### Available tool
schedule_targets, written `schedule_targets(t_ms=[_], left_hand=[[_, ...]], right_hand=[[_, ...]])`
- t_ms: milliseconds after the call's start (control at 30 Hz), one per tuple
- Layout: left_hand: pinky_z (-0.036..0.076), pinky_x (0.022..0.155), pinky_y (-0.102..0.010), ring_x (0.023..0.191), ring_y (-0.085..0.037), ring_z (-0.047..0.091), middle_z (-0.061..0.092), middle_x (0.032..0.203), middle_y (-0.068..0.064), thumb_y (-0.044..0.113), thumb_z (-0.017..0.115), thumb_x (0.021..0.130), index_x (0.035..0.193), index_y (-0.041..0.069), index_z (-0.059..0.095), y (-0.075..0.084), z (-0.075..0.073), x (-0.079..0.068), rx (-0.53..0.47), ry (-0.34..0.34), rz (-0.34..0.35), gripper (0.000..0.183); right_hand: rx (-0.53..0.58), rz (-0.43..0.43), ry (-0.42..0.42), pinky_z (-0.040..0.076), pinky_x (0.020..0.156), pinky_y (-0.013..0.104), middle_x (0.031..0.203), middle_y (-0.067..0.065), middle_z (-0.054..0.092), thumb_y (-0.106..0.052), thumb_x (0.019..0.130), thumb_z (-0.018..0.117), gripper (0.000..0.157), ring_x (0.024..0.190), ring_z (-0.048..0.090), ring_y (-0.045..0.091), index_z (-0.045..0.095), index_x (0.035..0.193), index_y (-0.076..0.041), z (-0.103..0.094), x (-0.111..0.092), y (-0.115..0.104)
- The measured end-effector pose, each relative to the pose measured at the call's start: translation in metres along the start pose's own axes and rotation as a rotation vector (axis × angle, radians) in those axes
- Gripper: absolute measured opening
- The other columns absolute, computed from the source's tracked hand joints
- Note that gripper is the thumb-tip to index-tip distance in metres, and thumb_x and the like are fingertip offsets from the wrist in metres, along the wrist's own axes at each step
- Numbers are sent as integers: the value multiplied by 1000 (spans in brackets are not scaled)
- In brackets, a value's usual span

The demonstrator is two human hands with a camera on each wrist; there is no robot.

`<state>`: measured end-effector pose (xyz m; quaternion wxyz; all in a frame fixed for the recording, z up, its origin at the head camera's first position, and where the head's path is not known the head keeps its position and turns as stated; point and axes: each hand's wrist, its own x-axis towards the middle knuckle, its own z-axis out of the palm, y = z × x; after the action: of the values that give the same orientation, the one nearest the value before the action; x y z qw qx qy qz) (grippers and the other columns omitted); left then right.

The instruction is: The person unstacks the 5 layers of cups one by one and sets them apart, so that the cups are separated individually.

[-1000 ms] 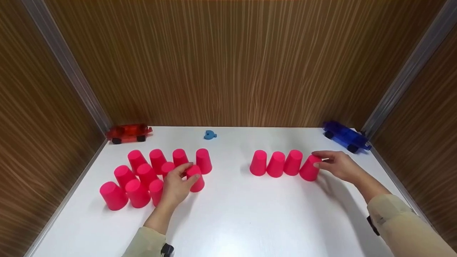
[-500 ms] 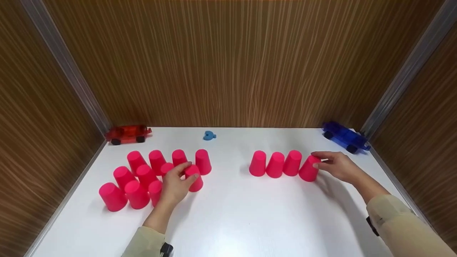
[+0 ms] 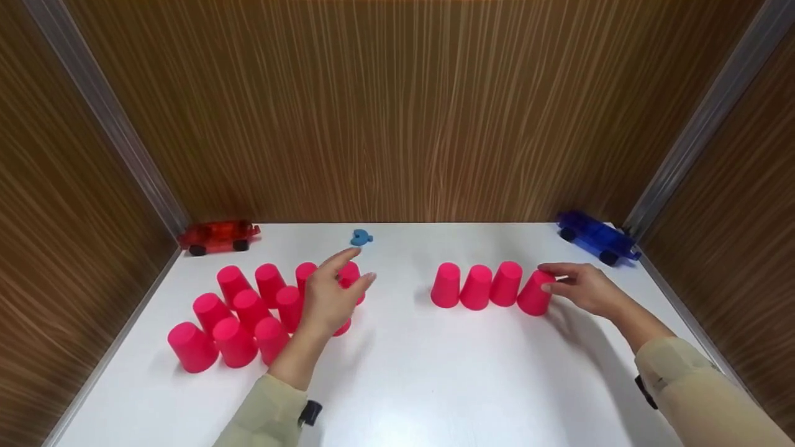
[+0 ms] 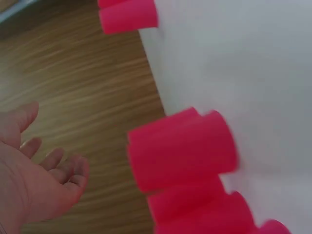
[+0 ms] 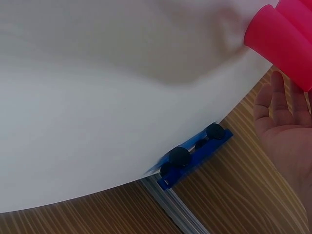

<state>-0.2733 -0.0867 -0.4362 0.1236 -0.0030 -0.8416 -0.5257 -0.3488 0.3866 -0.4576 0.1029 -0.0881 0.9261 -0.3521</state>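
Pink cups stand upside down in two groups on the white table. My left hand [image 3: 329, 301] is raised over the right side of the left group, thumb and fingers spread with nothing between them. Below it, a front cup [image 3: 341, 327] and a back cup [image 3: 349, 273] are partly hidden. The left wrist view shows that palm [image 4: 34, 180] apart from the pink cups [image 4: 185, 151]. My right hand [image 3: 590, 288] holds the top of the end cup [image 3: 534, 295] in the right-hand row between thumb and fingers. That cup [image 5: 280, 44] meets the fingertips in the right wrist view.
Several more cups [image 3: 235, 343] stand in staggered rows at the left. Another cup [image 3: 446, 285] begins the row at the right. Toward the back are a red toy car [image 3: 218, 236], a small blue piece [image 3: 360, 237] and a blue toy car [image 3: 597, 238]. Wood-grain walls [image 3: 410, 112] enclose the table.
My left hand has let go of the front cup at the right of the left group and lifted up and away, its fingers spreading. The right hand stays at its cup.
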Motion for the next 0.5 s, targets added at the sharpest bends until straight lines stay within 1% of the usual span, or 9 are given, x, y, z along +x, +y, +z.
schedule_targets(t_ms=[100, 167, 267, 333, 500], left_hand=[[57, 102, -47, 143, -29, 53, 59, 153, -3, 27, 86, 92, 150, 21, 62, 15, 19, 9, -3, -49, 53, 64], [56, 104, -45, 142, -28, 54, 59, 153, -2, 27, 85, 93, 150, 22, 62, 22, 32, 16, -3, -92, 55, 62], [57, 102, -42, 141, -28, 54, 59, 153, -2, 27, 84, 94, 151, 24, 61, 30, 54, 28, -6, -160, 21, 61], [58, 101, -40, 141, -28, 53, 58, 153, -3, 26, 83, 94, 152, 24, 60, 31, 69, 34, -20, -200, -9, 62], [59, 99, -37, 141, -28, 52, 57, 153, -3, 25, 83, 95, 153, 25, 59, 28, 101, 42, -47, -274, -65, 63]], right_hand=[[1, -1, -3, 56, 103, 51, 151, 25, 57, -32, 103, 72, 62, 130, 60, 49, 53, 155, -4, -1, 0, 1], [1, -4, -5, 57, 102, 51, 150, 26, 57, -32, 103, 72, 62, 130, 60, 49, 53, 155, -4, -2, 0, 1], [5, 9, -5, 57, 101, 51, 150, 25, 57, -31, 103, 73, 62, 130, 60, 50, 53, 155, -5, -3, 0, 0], [5, 15, -8, 57, 101, 51, 151, 25, 56, -32, 103, 72, 62, 131, 59, 50, 53, 156, -5, -3, 0, -1], [5, 26, -15, 56, 102, 50, 151, 24, 56, -32, 103, 72, 62, 132, 58, 49, 52, 156, -6, -2, -1, -1]])
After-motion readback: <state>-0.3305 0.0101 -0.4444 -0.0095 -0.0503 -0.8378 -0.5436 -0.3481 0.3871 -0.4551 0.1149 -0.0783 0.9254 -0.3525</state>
